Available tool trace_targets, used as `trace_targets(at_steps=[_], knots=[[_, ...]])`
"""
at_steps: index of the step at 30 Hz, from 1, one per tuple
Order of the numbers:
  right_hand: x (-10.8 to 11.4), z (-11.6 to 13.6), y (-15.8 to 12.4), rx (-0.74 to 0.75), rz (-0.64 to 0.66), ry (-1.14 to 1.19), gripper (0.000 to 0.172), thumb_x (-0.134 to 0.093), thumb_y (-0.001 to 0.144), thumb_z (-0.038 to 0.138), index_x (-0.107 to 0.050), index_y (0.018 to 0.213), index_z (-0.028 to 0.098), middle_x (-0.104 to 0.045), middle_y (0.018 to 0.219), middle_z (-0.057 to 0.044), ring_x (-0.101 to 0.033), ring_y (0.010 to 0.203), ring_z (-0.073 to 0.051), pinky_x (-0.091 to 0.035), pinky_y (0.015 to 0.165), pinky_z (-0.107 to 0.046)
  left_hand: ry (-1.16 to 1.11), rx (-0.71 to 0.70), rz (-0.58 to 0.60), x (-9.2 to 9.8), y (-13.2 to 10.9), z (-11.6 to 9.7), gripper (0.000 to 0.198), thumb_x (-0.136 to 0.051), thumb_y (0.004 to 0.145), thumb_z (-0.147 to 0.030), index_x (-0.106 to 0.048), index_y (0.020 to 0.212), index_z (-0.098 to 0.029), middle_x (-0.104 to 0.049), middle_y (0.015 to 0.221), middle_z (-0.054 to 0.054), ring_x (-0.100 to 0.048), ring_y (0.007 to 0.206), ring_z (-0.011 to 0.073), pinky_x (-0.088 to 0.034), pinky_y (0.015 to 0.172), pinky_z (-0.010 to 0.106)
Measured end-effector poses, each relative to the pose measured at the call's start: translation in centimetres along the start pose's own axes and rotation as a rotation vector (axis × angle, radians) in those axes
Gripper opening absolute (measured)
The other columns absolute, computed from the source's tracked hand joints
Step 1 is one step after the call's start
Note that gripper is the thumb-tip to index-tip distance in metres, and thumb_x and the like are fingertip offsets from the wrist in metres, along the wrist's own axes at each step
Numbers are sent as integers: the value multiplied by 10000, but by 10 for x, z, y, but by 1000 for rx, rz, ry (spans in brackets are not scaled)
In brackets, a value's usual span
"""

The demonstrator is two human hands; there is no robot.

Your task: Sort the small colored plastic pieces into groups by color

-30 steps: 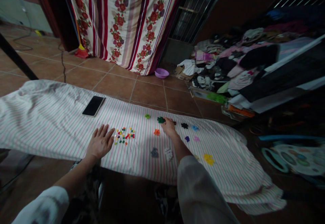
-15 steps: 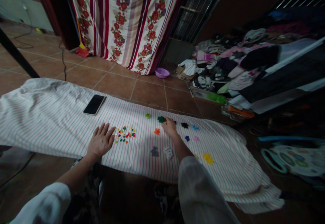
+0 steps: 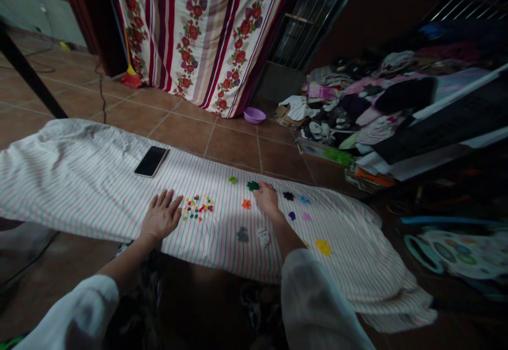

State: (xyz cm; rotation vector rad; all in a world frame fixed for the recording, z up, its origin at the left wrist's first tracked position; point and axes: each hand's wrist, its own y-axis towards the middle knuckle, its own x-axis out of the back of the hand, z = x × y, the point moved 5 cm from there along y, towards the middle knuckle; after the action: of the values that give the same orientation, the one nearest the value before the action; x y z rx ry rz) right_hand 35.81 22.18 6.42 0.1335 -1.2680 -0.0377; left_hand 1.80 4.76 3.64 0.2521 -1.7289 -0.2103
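My left hand (image 3: 161, 218) lies flat on the striped cloth (image 3: 99, 181), fingers spread, just left of a scatter of small mixed-colour pieces (image 3: 198, 208). The fingers of my right hand (image 3: 267, 200) are drawn together at the right edge of a dark green pile (image 3: 253, 186); anything between them is too small to see. Around that hand are small piles sorted by colour: orange (image 3: 246, 204), light green (image 3: 232, 180), grey (image 3: 242, 234), white (image 3: 263, 237), black (image 3: 288, 196), light blue (image 3: 304, 200), dark blue (image 3: 292, 215), pink (image 3: 306, 216) and yellow (image 3: 323, 247). Another dark pile is partly hidden behind my right hand.
A phone (image 3: 151, 161) rests on the cloth behind my left hand. Beyond the cloth are a tiled floor, a purple basin (image 3: 254, 115), a flowered curtain (image 3: 206, 38) and a broom (image 3: 131, 77). Heaped clothes (image 3: 341, 96) fill the right background.
The view has shifted slightly. My right hand stays beside the dark green pile, its fingers a little farther off the pile's edge. My left hand keeps its flat pose.
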Motion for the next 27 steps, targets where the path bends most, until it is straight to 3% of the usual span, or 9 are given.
trace_targets(at_steps=[7, 11, 20, 27], knots=[[0, 38, -22, 115, 55, 0, 213, -526, 879, 211, -714, 979, 205, -685, 950, -58, -623, 869, -174, -434, 755, -244, -14, 4, -3, -2, 0, 1, 472, -400, 903, -388, -582, 1312, -235, -497, 1441, 132, -382, 1384, 327, -288, 1118, 525], [-5, 62, -38, 167, 137, 5, 215, -503, 905, 243, -716, 886, 219, -694, 881, -34, -609, 814, -155, -389, 693, -227, 4, -10, -17, -2, -1, 1, 475, -377, 916, -391, -577, 1317, -234, -497, 1440, 137, -386, 1381, 328, -292, 1114, 526], [-26, 115, -70, 336, 254, 112, 204, -534, 892, 228, -715, 986, 218, -673, 944, -33, -594, 867, -145, -400, 768, -222, 56, -17, -22, -4, -1, 1, 466, -383, 923, -390, -575, 1316, -229, -506, 1431, 144, -398, 1373, 326, -313, 1102, 519], [-45, 133, -82, 409, 306, 145, 202, -591, 867, 243, -712, 1028, 228, -635, 994, -34, -597, 870, -143, -434, 791, -235, 30, -9, -26, -2, -1, 1, 454, -411, 915, -378, -583, 1307, -227, -508, 1430, 141, -403, 1371, 325, -306, 1111, 519]])
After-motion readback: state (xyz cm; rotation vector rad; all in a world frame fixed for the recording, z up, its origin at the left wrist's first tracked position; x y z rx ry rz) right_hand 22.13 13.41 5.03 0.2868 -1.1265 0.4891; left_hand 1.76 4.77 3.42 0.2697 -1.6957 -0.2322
